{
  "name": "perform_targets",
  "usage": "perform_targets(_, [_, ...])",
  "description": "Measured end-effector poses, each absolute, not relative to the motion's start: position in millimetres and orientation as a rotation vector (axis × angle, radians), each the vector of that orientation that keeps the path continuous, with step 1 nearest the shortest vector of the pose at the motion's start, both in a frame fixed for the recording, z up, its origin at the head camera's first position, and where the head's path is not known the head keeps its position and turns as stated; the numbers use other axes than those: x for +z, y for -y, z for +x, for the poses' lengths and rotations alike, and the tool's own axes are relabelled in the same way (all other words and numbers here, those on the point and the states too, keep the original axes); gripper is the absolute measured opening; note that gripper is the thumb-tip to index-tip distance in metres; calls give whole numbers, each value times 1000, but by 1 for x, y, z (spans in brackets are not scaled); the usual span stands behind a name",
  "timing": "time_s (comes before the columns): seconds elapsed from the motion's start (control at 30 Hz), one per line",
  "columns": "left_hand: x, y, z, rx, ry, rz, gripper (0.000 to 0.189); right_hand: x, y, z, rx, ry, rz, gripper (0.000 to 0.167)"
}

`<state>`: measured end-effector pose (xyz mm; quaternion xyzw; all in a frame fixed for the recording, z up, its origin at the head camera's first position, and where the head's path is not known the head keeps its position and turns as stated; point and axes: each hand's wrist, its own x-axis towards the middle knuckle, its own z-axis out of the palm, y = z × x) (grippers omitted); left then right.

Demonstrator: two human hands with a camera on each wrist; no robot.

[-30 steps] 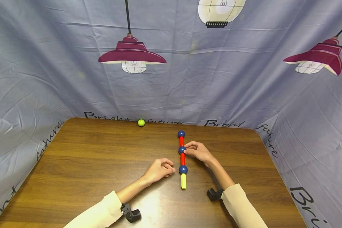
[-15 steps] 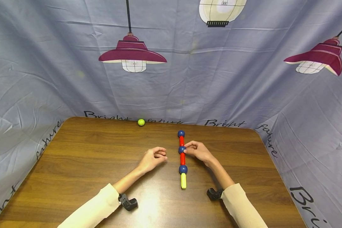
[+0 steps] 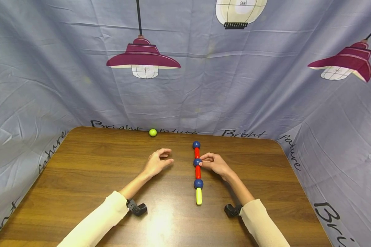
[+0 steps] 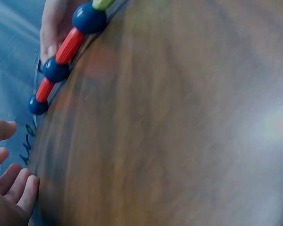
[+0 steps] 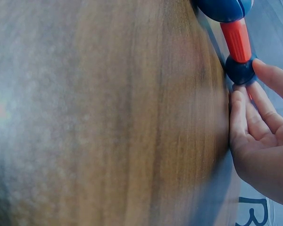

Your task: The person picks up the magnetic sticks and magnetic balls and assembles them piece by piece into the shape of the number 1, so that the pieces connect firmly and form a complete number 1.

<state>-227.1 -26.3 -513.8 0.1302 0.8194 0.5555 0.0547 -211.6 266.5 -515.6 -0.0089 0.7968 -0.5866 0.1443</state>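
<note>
A straight chain of magnetic-looking rods and balls lies on the table. It runs from a far blue ball (image 3: 196,144) through a red rod (image 3: 197,153), a middle blue ball (image 3: 196,162) and a second red rod (image 3: 198,172) to the near blue ball (image 3: 198,184), ending in a yellow rod (image 3: 199,196). My right hand (image 3: 215,165) pinches the middle ball between thumb and fingers, also seen in the right wrist view around that blue ball (image 5: 239,70). To the left of the chain, my left hand (image 3: 155,162) hovers with fingers loosely spread, holding nothing.
A yellow-green ball (image 3: 153,132) sits at the back edge of the wooden table (image 3: 105,171), beyond my left hand. A grey-blue curtain (image 3: 185,85) printed with lamps and lettering encloses the back and sides.
My left hand has moved away from the chain, leftward and toward the back, its fingers spreading wider. The right hand stays on the middle ball, and the chain has not moved.
</note>
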Motion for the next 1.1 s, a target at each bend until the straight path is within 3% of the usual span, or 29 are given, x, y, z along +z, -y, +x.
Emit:
perform_targets(0.63, [-512, 47, -275, 1753, -2682, 190, 63, -516, -266, -212, -1679, -2296, -14, 27])
perform_targets(1.1, [-516, 49, -314, 1759, -2823, -64, 57, -514, -266, -211, -1692, -2287, -16, 27])
